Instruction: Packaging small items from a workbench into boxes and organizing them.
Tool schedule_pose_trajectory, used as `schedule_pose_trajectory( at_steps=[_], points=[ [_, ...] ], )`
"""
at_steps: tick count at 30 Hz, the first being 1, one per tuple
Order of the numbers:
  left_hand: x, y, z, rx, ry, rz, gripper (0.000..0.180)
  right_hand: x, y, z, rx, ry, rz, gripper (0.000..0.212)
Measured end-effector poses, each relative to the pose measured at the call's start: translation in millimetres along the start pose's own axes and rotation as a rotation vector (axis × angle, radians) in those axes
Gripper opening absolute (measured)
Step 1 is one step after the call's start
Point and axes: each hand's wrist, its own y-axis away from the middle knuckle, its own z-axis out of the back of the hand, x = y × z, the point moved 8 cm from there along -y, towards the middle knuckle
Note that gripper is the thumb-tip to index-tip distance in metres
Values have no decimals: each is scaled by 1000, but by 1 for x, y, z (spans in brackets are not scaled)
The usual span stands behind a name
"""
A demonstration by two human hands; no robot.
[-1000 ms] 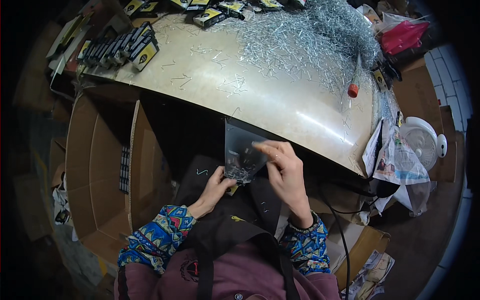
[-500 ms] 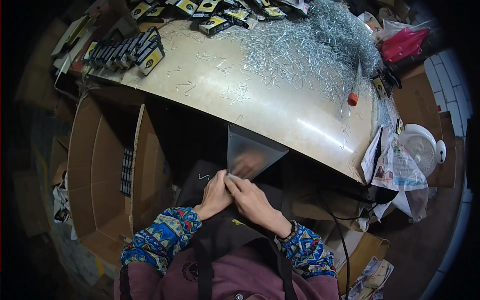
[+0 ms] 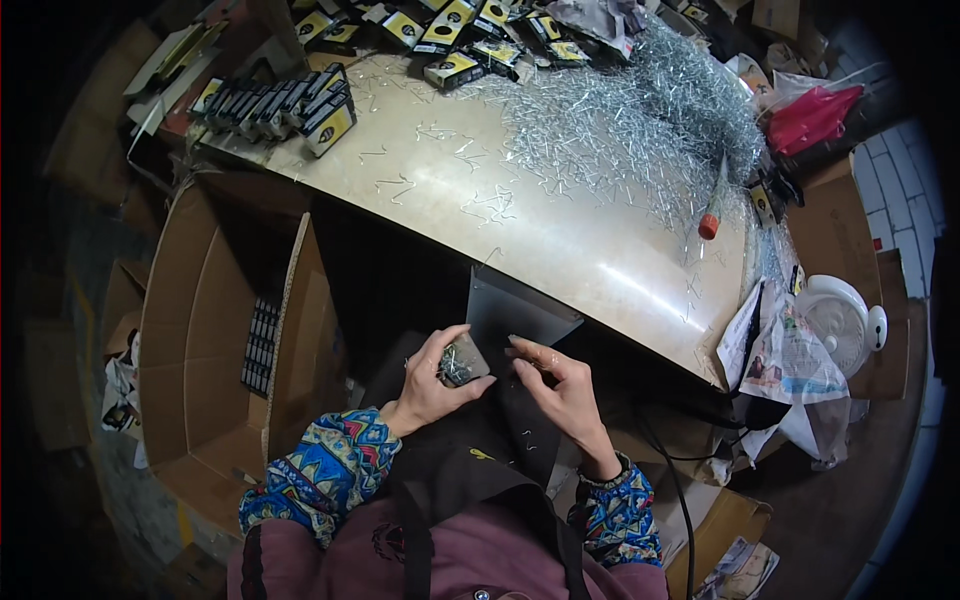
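A: What's taking up most room?
B: The table is stretching ahead of the left grip; a cardboard carton is standing to its left.
A: And the small box?
B: That grip is clasping it; the right grip is hovering just rightward, parted and unladen. Bent wires are showing inside; the box's long axis isn't reading clearly.
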Motion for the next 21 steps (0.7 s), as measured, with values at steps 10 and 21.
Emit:
schedule_pose_trajectory(
  at_steps=[10,21],
  points=[
    [-28,-26,-25,231,-178,-122,101,28,-29,41,-241,304,30,15],
    [-146,115,195,-390,763,-1007,43,25,-33,64,-359,435,101,15]
  ],
)
